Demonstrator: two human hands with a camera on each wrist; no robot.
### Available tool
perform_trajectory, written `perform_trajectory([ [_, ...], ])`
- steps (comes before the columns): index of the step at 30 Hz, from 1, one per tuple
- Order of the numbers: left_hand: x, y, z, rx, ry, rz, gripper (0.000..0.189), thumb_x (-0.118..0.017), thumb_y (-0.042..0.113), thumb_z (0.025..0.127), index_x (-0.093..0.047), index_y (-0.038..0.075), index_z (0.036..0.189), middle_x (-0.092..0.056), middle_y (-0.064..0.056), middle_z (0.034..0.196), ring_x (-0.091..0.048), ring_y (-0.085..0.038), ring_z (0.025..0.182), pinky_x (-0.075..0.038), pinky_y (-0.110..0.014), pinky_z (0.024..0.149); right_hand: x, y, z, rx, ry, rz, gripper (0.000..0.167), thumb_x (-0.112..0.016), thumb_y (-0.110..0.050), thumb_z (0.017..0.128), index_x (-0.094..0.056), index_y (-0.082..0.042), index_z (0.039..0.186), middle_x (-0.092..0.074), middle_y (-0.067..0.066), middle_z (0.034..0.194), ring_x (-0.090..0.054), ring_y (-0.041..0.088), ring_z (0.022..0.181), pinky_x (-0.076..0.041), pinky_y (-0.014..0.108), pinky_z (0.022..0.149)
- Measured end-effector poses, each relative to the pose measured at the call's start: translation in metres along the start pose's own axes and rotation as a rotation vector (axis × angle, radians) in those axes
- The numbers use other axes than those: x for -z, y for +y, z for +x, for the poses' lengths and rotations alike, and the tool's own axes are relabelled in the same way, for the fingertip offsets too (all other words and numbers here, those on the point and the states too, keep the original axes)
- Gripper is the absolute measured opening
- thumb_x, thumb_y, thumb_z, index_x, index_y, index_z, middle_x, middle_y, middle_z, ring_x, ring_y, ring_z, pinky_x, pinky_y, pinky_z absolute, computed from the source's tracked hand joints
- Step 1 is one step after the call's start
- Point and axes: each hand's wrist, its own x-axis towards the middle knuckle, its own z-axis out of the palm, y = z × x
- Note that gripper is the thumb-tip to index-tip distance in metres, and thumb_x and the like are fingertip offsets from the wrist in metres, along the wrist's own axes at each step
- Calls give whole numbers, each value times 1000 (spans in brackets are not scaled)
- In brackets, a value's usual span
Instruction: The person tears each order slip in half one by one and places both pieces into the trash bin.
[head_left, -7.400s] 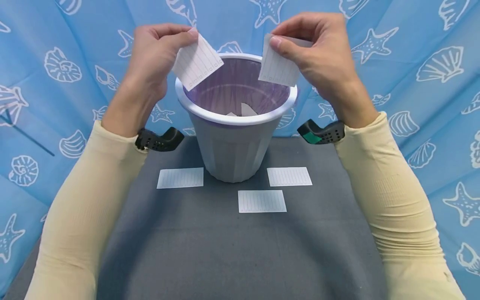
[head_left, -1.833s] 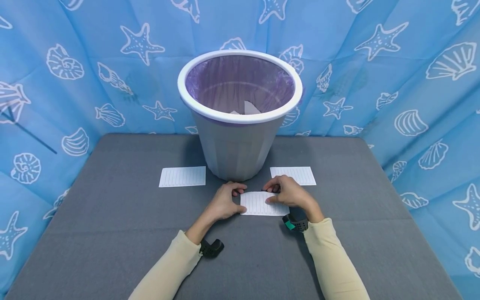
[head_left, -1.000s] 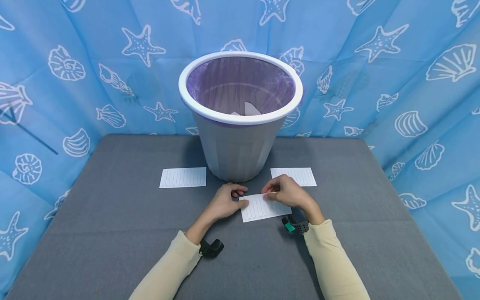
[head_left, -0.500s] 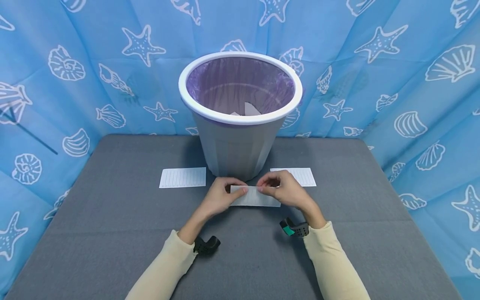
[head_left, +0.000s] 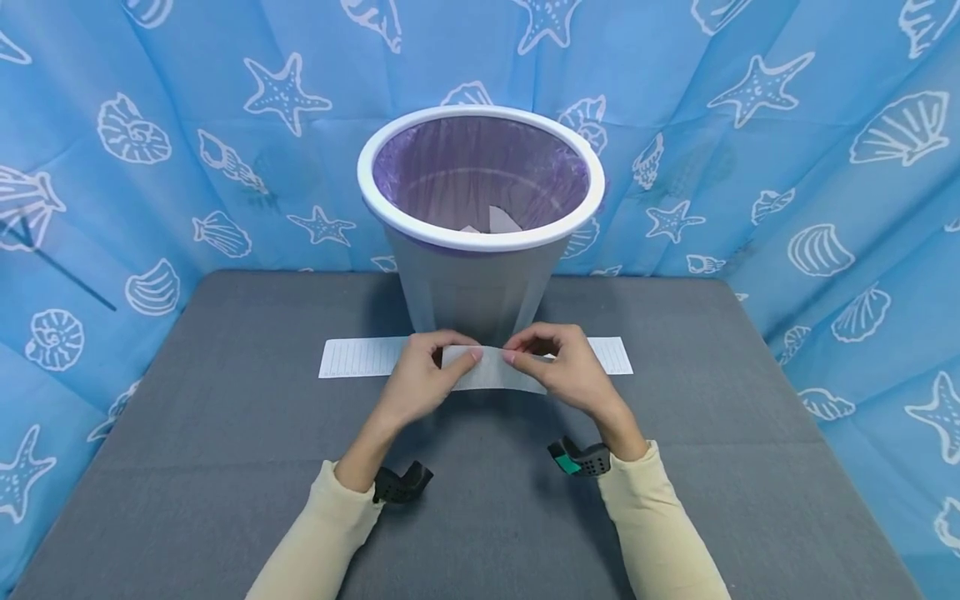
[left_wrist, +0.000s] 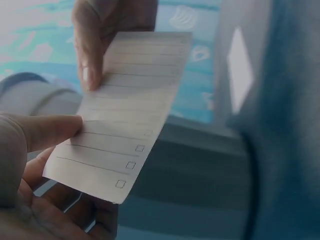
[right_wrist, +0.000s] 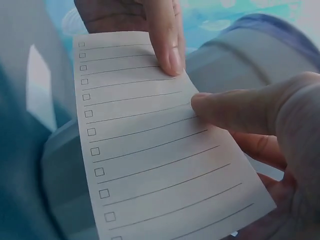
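A white sheet of checklist paper (head_left: 495, 375), ruled with lines and small boxes, is held up in front of the bin. My left hand (head_left: 420, 377) pinches it by the upper edge, thumb on the printed face, left of the middle. Close beside, my right hand (head_left: 564, 368) pinches the same edge just right of the middle. Both wrist views show the two thumbs near each other on the sheet (left_wrist: 125, 105), which looks whole and slightly bent. Behind it stands a grey wastebasket (head_left: 480, 287) with a purple liner; pieces of white paper (head_left: 502, 220) lie inside.
Two more ruled sheets lie flat on the grey tabletop (head_left: 480, 517): a left sheet (head_left: 360, 357) and a right sheet (head_left: 613, 356), the latter partly hidden by my right hand. A blue curtain (head_left: 187, 167) with shell prints hangs behind and at both sides.
Several seconds ago each hand held a piece of paper over the wastebasket. Since then both hands have picked the front sheet off the table, raised it and moved it toward the wastebasket.
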Motion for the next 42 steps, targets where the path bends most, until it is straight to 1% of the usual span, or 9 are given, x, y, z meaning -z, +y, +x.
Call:
perform_trajectory([
  [3,7,7,3,-26,36,-10,12,-69,11,97,-78,4,102,-72,-3,86,-48,-17,60,-40,-30,56,-2,-9,7,26,24,17,6,-76,-10,92,-77,-6,96,-71,4,86,-63,21,77,-51,34,69],
  [7,13,10,6,-40,62,-30,13,-70,11,97,-78,2,101,-74,-6,91,-56,-17,66,-44,-30,58,-5,-15,12,60,55,26,6,-75,-9,93,-77,-5,95,-72,5,89,-66,20,82,-54,37,77],
  [10,15,10,6,-33,57,-49,12,-70,10,96,-78,2,101,-75,-7,94,-62,-18,74,-48,-30,63,-7,-18,12,76,67,17,4,-75,-7,92,-77,-4,94,-73,5,89,-68,20,86,-55,41,83],
  [13,16,9,5,-23,55,-45,12,-71,10,96,-78,3,101,-75,-6,95,-64,-18,78,-50,-33,65,-8,-19,12,90,66,11,4,-76,-6,91,-77,-4,94,-73,4,89,-68,19,86,-54,43,84],
  [19,15,12,2,-25,33,-18,15,-73,14,95,-79,3,103,-75,-5,99,-68,-19,95,-53,-42,82,-12,-20,12,116,44,21,5,-75,-7,92,-77,-5,96,-73,4,91,-68,19,86,-55,42,86],
  [21,14,12,2,-29,27,-23,14,-73,14,95,-79,3,103,-76,-5,99,-69,-20,96,-53,-44,85,-13,-21,12,120,34,22,5,-75,-7,92,-77,-4,96,-73,4,92,-68,19,87,-55,42,86],
  [34,16,19,1,-28,42,-86,11,-72,7,94,-79,0,99,-76,-7,93,-68,-20,90,-52,-39,80,-17,-24,11,137,46,47,5,-77,-5,91,-77,-4,96,-73,4,91,-68,18,88,-54,42,88],
  [39,18,18,2,33,38,-164,10,-71,4,93,-79,-2,96,-76,-10,91,-68,-21,87,-52,-34,76,-21,-25,10,173,56,46,5,-77,-4,90,-76,-4,95,-72,2,90,-68,17,87,-55,40,87],
  [42,19,17,4,90,35,-218,11,-71,4,93,-78,-4,95,-75,-11,90,-67,-22,84,-51,-31,73,-23,-25,10,195,66,43,4,-77,-4,90,-77,-4,94,-72,2,89,-67,17,86,-54,38,85],
])
